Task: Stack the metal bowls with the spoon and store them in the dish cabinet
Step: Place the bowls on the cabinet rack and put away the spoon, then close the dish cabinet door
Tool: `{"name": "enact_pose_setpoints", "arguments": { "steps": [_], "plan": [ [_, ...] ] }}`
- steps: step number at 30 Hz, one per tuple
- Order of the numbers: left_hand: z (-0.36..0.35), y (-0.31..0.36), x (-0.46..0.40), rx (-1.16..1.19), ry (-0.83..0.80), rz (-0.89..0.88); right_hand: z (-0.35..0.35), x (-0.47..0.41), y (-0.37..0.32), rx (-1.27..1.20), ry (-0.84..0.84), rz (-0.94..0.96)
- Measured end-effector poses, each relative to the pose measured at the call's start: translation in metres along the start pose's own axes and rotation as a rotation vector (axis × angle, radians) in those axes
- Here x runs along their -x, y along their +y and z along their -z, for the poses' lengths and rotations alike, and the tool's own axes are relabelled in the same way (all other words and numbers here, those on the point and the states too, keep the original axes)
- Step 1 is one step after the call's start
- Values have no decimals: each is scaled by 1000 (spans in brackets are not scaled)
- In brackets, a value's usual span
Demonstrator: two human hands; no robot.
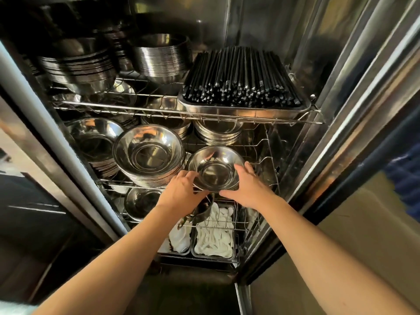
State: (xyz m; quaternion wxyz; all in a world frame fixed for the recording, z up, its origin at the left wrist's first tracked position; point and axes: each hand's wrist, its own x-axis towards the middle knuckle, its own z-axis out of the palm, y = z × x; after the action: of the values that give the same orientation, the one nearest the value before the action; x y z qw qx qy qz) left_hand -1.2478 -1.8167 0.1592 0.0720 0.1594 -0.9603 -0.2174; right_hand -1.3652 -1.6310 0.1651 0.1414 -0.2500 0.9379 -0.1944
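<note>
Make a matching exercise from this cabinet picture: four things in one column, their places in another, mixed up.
Things:
1. black chopsticks
2. held bowl
3. white spoons
4. big bowl stack

Places:
A. bottom trays
B. middle shelf, left of the hands
C. top shelf tray, right
D. between left hand and right hand

Pairs: 1-C, 2-D, 3-A, 4-B

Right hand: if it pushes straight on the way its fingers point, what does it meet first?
The right hand already touches the held bowl; going on, it would probably meet the plate stack behind, though depth is unclear.
</note>
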Motion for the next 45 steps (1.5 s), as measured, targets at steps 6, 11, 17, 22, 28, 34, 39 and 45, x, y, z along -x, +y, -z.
{"name": "enact_pose_setpoints", "arguments": {
  "steps": [6,11,17,22,28,34,39,45],
  "plan": [
    [31,-9,24,17,-43,18,20,53,-17,-35,22,125],
    [75,-7,65,69,-1,-78,38,116,-49,-19,126,184],
    [144,15,137,104,118,-328,68,213,-95,48,401,259],
    [189,53,203,151,242,-539,98,316,-119,117,662,246],
    [201,125,269,321,270,-742,136,458,-123,260,1051,150],
    [186,188,315,401,225,-906,171,580,-111,459,1353,66],
    [163,246,360,474,211,-1022,177,660,-79,460,1452,-46],
    [135,321,419,536,183,-1099,171,706,-14,137,1350,-102]
  ]
}}
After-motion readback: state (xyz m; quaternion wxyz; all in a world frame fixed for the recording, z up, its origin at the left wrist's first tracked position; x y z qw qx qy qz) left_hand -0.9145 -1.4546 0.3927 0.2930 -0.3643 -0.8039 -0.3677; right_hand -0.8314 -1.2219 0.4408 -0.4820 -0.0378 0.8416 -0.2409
